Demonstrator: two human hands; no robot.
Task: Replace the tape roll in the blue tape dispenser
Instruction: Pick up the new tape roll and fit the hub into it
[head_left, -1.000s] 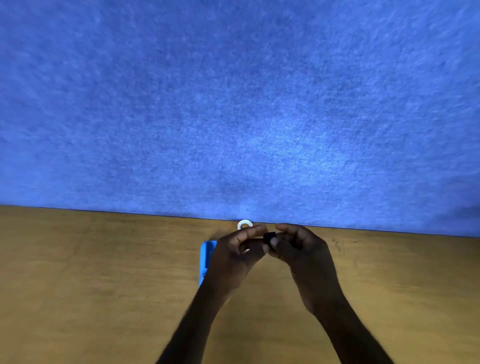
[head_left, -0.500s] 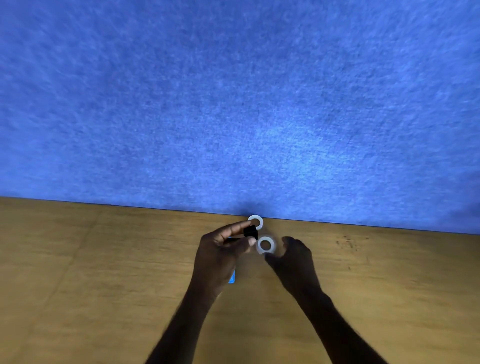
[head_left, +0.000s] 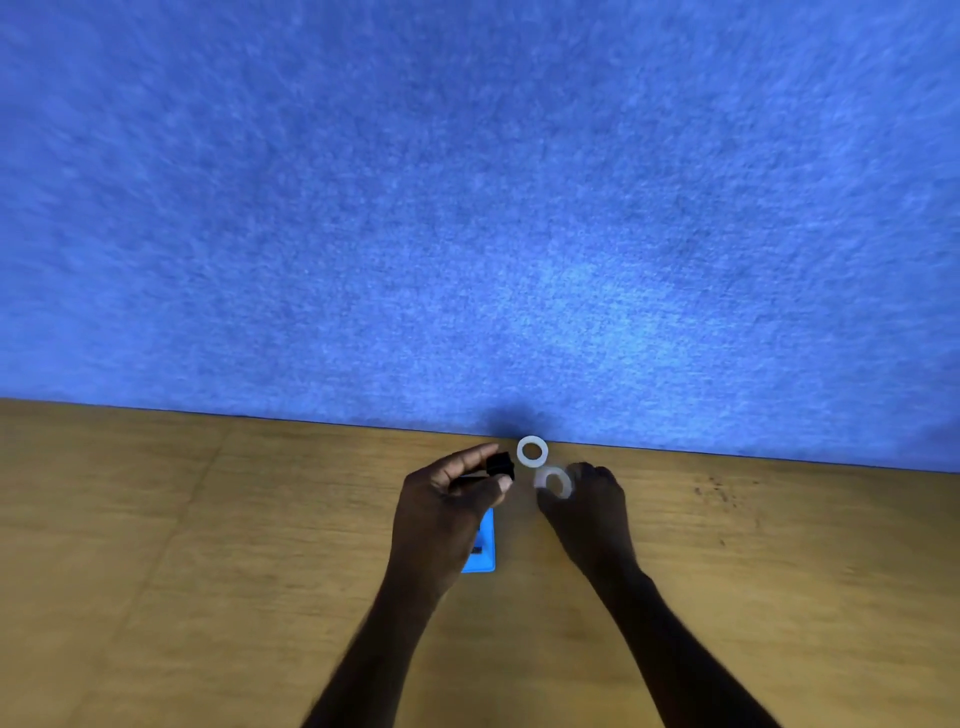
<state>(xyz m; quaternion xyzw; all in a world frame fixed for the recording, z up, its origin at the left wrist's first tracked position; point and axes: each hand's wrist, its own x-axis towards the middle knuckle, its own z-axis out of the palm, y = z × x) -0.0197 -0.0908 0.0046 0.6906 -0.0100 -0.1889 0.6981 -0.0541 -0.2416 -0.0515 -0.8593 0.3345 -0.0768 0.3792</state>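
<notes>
My left hand (head_left: 447, 512) pinches a small black spindle (head_left: 500, 464) between thumb and forefinger, above the wooden table. Under that hand lies the blue tape dispenser (head_left: 483, 545), mostly hidden by it. A white tape ring (head_left: 532, 450) lies flat on the table by the wall. A second, blurred whitish ring (head_left: 555, 481) sits at the fingertips of my right hand (head_left: 589, 506); whether the fingers grip it or merely touch it is unclear.
The wooden table (head_left: 208, 571) ends at a blue felt wall (head_left: 467, 208) just behind the rings. Dark specks mark the wood at the right (head_left: 719, 491).
My hands have come apart. The black spindle stayed with the left hand, and a whitish ring came off it toward the right hand. The view shifted, showing more of the dispenser.
</notes>
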